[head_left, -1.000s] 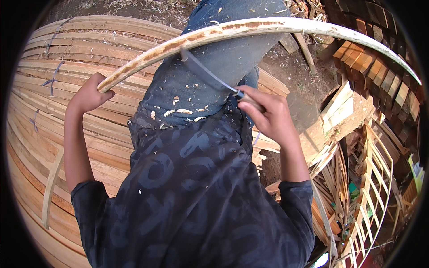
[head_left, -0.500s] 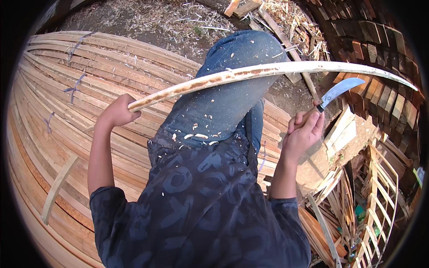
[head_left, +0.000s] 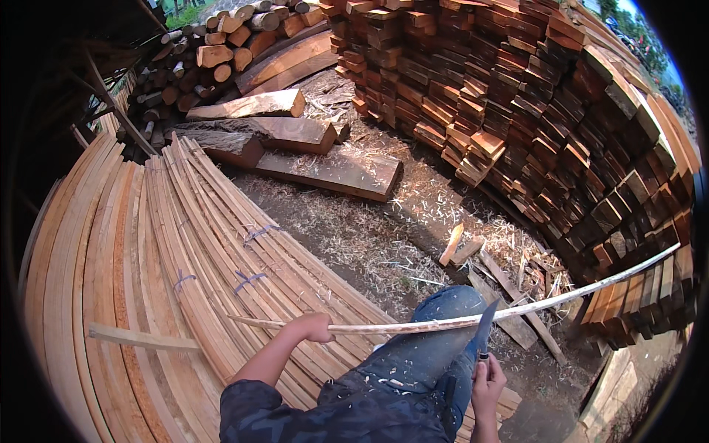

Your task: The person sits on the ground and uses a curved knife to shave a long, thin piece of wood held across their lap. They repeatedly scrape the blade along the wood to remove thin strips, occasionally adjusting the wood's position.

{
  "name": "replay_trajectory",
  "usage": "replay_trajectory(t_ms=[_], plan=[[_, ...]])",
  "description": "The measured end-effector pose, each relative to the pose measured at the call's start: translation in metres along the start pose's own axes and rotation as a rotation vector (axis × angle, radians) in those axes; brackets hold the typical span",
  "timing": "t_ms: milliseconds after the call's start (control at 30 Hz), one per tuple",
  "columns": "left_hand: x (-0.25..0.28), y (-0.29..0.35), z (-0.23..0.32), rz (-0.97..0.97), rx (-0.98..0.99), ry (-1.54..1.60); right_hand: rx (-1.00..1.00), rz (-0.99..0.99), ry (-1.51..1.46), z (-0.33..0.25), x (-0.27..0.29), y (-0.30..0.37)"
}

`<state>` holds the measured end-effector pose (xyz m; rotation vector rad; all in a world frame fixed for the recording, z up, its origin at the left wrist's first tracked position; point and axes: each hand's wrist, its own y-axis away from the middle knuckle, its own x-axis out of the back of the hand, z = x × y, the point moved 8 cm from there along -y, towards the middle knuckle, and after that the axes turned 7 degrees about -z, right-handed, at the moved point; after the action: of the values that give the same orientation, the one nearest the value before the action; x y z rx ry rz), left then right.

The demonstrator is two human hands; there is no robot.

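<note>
Wood strip (head_left: 473,319) gripped by L hand (head_left: 316,326) (fingers wrapped).

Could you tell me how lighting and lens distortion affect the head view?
Head view: even daylight, no glare; the upper left corner lies in deep shadow. Fisheye bends the stacked planks and the thin strip toward the rim; the left hand and knife are sharp.

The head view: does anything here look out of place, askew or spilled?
Wood shavings are strewn over the ground, and some cling to the person's jeans. One loose slat lies crosswise on the bundled planks. A few short offcuts lie scattered near the stacked blocks.
</note>
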<state>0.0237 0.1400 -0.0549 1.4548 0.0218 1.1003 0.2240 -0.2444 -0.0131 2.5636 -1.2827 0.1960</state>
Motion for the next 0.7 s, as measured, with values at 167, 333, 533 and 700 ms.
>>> replay_trajectory(t_ms=[167, 333, 533, 700], plan=[[-0.005, 0.004, 0.013, -0.016, 0.014, 0.042, 0.042, 0.003, 0.051, 0.01, 0.006, 0.006], [-0.003, 0.003, 0.032, -0.068, 0.04, 0.101, -0.106, 0.012, -0.119, 0.007, 0.006, -0.006], [-0.019, 0.009, 0.015, 0.013, 0.039, 0.131, 0.024, 0.224, -0.158, -0.025, 0.065, -0.019], [-0.017, -0.001, 0.016, 0.019, 0.045, 0.102, -0.086, -0.044, -0.133, 0.006, 0.025, -0.014]])
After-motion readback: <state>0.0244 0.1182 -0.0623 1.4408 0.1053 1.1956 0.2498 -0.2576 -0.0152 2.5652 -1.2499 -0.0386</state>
